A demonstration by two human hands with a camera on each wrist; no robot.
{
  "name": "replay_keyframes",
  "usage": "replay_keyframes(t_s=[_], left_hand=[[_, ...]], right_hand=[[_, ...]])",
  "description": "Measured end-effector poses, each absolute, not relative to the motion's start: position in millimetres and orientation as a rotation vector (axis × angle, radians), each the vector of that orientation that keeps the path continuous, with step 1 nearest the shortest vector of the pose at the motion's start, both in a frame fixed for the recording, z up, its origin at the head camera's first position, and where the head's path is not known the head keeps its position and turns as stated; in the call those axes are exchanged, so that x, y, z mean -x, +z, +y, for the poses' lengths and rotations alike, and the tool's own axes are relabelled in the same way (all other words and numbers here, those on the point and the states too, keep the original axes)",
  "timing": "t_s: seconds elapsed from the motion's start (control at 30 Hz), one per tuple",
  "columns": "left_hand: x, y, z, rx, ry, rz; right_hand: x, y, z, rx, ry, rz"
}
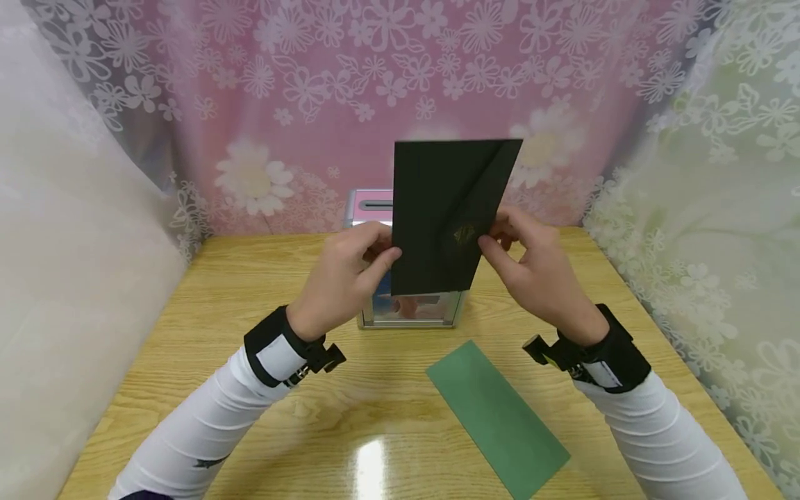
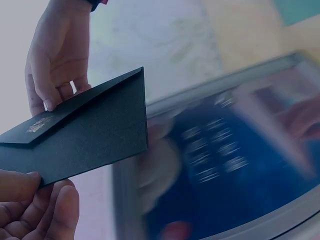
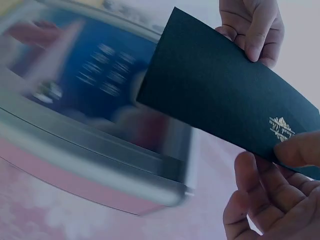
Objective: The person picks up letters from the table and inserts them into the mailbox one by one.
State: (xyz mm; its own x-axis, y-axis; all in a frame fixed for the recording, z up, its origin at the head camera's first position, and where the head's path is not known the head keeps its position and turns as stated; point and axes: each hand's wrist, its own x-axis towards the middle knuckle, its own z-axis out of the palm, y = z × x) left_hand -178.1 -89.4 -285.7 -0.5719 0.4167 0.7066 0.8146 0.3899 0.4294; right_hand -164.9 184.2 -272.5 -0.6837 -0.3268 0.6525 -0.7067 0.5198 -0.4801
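Both hands hold a dark green envelope [image 1: 437,208] up over the table, in front of a slotted box [image 1: 367,217]. My left hand [image 1: 344,271] pinches the left edge between thumb and fingers. On the opposite edge, my right hand [image 1: 534,267] pinches near a small gold print. In the left wrist view the envelope [image 2: 100,122] shows a slanted flap edge. The right wrist view has gold lettering beside my right thumb on the envelope [image 3: 215,85]. A lighter green envelope [image 1: 496,417] lies flat and slanted on the table, nearer to me.
The box has a pink top with a slot [image 1: 377,205], a metal frame and a blue picture panel [image 3: 107,70]; the envelope hides part of it. Wood-grain table [image 1: 250,305] extends around it. A pink floral curtain [image 1: 312,90] hangs behind, with pale curtains at both sides.
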Motion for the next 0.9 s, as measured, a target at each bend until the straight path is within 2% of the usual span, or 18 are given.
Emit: replay_keyframes(t_s=[0.23,0.5,0.67,0.9], left_hand=[[201,-239,-84,1.002,-1.017,-2.037],[228,-206,-82,0.9,-0.954,-2.039],[239,-200,-83,0.826,-0.96,-2.108],[253,-213,-88,0.745,-1.017,-2.235]], right_hand=[[188,-225,175,-0.847,1.041,-2.093],[206,-195,167,-0.748,0.938,-2.093],[218,-190,161,-0.703,0.936,-2.118],[238,-204,157,-0.718,0.955,-2.181]])
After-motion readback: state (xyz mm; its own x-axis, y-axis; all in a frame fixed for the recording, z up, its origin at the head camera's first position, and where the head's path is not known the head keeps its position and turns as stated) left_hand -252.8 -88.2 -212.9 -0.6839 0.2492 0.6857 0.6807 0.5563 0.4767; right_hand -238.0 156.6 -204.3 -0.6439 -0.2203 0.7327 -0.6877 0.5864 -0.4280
